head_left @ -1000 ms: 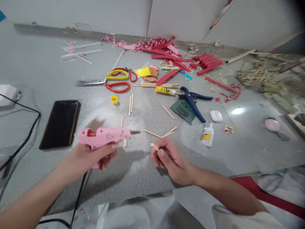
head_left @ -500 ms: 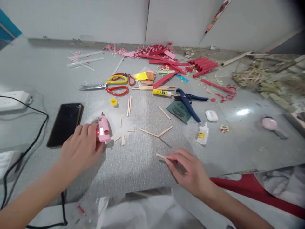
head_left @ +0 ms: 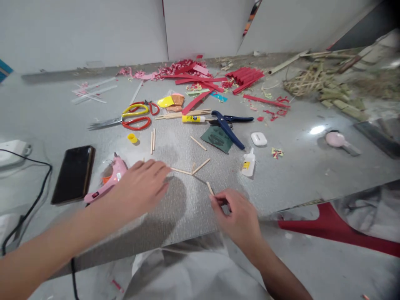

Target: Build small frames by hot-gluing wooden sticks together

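Observation:
My right hand [head_left: 239,212] pinches a short wooden stick [head_left: 210,188] between thumb and fingertips, its free end pointing up and away. My left hand [head_left: 148,183] hovers open over the table, palm down with fingers stretched out, holding nothing that I can see. Its fingertips are by the left end of a V-shaped pair of joined sticks [head_left: 181,171]; whether they touch cannot be made out. A tiny upright piece of stick stands at the joint. Left of that hand lies a pink hot glue gun [head_left: 118,170], partly hidden behind the forearm.
Farther back lie scissors [head_left: 136,116], a glue stick [head_left: 193,119], a blue-handled cutter [head_left: 226,128] and red paper strips [head_left: 245,78]. A white glue bottle [head_left: 248,162] is right of the sticks. A phone [head_left: 73,174] and black cable [head_left: 46,179] lie left.
My left hand has let go of the glue gun and moved right toward the joined sticks. My right hand still holds its stick, now turned more upright. The camera view has shifted right.

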Demonstrator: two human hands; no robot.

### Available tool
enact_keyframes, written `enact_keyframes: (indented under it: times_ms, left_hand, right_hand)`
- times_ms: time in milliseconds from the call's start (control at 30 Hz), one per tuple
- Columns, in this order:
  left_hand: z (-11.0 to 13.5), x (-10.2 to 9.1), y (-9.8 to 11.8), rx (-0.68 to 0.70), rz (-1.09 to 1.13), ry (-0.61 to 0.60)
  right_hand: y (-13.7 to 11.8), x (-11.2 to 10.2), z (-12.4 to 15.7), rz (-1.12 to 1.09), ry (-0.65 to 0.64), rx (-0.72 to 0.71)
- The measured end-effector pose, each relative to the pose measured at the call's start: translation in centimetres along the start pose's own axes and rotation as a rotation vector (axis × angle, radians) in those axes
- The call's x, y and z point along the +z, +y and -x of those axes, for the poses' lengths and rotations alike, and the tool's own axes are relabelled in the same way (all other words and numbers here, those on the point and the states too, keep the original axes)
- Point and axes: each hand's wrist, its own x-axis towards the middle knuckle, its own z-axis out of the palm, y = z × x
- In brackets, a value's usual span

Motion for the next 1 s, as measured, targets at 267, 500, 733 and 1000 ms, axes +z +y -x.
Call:
enact_keyframes:
  times_ms: [267,500,733,1000]
  left_hand:
    - [-6.7,0.5,1.9,0.138,-0.152,-0.227]
    - [-5.0,2.0,4.3,-0.019,0.080,-0.191]
    - [-3.9,2.9,4.1,-0.065,0.203,-0.140]
    - [-2.5,3.0,4.2,-0.082,0.196,-0.156]
  right_hand:
    - [1.5,-1.5,-0.3,0.061,-0.058,-0.059]
    - [3.8,-1.7,-1.3,0.068,0.048,-0.158]
    - [4.3,-1.9,-3.1,0.092,-0.018,-0.276]
    - [5.1,-1.6,-6.6,-0.022,-0.132,-0.394]
